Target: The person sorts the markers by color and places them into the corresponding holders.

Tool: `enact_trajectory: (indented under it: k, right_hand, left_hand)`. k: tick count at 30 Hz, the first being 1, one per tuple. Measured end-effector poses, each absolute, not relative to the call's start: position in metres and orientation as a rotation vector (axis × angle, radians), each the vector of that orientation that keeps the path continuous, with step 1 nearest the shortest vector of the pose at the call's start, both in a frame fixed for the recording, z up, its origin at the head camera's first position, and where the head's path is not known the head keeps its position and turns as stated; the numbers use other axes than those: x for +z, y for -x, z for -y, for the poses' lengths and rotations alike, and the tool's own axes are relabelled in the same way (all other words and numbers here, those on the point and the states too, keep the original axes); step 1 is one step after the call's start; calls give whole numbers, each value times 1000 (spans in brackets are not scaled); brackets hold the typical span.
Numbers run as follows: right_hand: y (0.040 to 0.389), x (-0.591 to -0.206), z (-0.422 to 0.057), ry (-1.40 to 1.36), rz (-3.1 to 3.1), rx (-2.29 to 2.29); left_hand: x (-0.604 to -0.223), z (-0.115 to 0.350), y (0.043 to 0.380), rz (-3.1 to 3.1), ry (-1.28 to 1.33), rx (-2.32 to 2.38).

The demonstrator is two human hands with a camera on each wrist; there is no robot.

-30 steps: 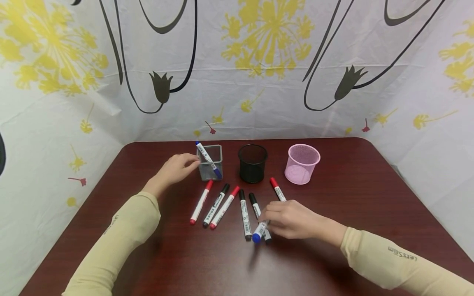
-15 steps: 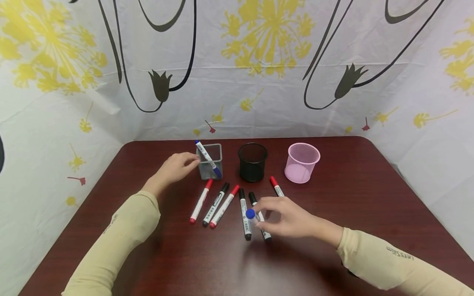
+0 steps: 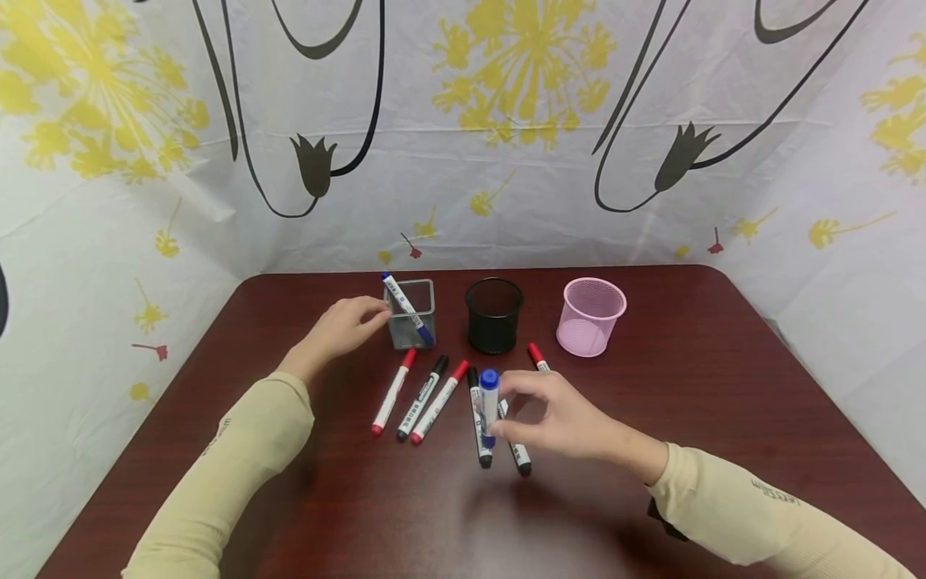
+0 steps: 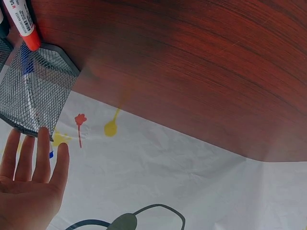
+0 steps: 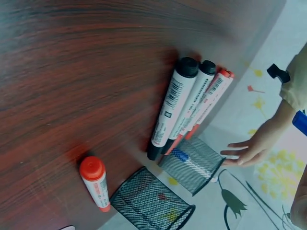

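Observation:
My right hand (image 3: 557, 414) pinches a blue-capped marker (image 3: 489, 394) between thumb and fingers, holding it nearly upright above the loose markers. Only the marker's blue end (image 5: 301, 122) appears at the right edge of the right wrist view. At the far left, my left hand (image 3: 347, 330) has its fingertips at the rim of a grey square mesh pen holder (image 3: 414, 330). Those fingers look extended in the left wrist view. Another blue marker (image 3: 405, 301) leans inside that holder, its upper end poking out over the rim.
A black mesh cup (image 3: 493, 331) and a pink mesh cup (image 3: 584, 334) stand to the holder's right. Several red and black markers lie before them, including a red marker (image 3: 394, 392), a black marker (image 3: 423, 398) and a red one (image 3: 537, 356) partly behind my right hand.
My right hand has raised the blue marker and tipped it from slanting to nearly upright, shifting slightly left and away from me. My left hand stays at the grey holder.

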State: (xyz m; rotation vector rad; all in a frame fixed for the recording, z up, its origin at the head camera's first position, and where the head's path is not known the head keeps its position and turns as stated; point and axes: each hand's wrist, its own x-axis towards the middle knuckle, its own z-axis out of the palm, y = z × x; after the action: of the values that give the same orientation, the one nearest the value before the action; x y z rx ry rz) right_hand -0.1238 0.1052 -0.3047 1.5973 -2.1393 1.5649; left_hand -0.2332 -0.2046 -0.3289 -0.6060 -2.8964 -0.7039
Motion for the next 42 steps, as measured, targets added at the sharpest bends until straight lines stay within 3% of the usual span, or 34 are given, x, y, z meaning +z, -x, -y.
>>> enact_trajectory:
  k: [26,42]
  right_hand:
    - [147,-317,-113,-1081,2262,1767]
    - [153,-294,-96,-898,2286,1784]
  left_hand:
    - [-330,204,234,2882,621,-686]
    - [-329,206,233,2883,612,-701]
